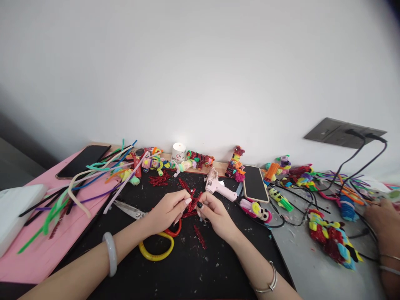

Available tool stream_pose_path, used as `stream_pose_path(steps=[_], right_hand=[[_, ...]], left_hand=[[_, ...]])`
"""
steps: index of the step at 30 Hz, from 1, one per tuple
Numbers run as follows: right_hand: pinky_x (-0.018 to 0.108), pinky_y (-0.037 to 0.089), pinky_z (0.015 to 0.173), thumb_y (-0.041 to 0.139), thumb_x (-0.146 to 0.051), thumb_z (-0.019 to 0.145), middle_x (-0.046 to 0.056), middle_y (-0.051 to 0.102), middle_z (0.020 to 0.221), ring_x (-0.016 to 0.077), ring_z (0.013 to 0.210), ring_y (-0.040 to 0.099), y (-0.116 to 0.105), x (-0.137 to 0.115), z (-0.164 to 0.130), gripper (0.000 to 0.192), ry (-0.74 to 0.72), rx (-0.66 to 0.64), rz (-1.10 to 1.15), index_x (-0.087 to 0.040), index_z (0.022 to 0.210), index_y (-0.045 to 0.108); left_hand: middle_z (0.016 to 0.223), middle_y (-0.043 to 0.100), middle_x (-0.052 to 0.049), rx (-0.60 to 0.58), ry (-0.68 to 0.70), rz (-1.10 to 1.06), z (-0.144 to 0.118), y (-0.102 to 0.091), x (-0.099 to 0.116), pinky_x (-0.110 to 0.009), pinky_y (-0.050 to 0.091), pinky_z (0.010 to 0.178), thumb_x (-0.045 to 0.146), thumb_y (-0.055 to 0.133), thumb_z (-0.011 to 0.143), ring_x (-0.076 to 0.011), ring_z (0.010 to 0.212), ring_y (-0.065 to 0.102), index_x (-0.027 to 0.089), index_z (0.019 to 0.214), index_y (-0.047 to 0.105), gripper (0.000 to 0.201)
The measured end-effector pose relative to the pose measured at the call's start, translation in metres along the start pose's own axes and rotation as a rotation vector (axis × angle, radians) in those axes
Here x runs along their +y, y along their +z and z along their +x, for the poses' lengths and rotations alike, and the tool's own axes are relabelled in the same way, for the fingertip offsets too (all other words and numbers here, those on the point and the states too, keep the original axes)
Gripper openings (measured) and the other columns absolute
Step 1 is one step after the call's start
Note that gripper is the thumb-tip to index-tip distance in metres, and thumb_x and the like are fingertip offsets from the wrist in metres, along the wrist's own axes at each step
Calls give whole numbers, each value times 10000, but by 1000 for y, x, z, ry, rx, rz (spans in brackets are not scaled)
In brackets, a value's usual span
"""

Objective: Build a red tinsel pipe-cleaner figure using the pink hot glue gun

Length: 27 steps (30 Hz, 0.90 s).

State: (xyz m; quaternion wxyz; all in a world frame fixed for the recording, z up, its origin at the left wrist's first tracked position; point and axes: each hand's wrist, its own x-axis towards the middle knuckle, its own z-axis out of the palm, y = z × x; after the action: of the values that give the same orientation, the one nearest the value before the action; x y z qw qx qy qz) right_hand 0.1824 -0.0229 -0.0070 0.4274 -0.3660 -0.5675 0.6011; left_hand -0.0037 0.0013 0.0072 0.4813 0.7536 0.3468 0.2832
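Fingertips of the left hand (168, 209) and right hand (215, 212) pinch the same red glittery pipe-cleaner piece (193, 203) from both sides over the black work mat (193, 266) — a twisting or shaping step, by my reading; the next move calls for a firm pinch and small turns. Counted: two phones, one black phone on pink paper (83, 160), one dark phone face-up (255, 183); one pink glue gun (218, 186); one pair of yellow-handled scissors (150, 233) — another person's hand (383, 216) at the right edge.
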Motion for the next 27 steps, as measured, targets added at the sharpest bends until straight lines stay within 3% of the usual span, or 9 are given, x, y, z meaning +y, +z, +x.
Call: stream_pose_path(steps=[16, 27], right_hand=[[233, 245, 512, 493, -366, 894, -52, 424, 623, 90, 543, 320, 3, -3, -2, 217, 5, -29, -63, -183, 779, 483], [230, 259, 522, 502, -406, 873, -55, 418, 610, 100, 542, 324, 5, -8, -3, 243, 53, -11, -99, -196, 755, 470]], left_hand=[[484, 375, 86, -59, -7, -26, -2, 4, 2, -216, 328, 509, 346, 296, 961, -91, 446, 352, 189, 700, 371, 314], [489, 370, 86, -80, -21, -54, -2, 4, 2, -211, 317, 493, 366, 296, 958, -88, 438, 335, 181, 726, 408, 317]])
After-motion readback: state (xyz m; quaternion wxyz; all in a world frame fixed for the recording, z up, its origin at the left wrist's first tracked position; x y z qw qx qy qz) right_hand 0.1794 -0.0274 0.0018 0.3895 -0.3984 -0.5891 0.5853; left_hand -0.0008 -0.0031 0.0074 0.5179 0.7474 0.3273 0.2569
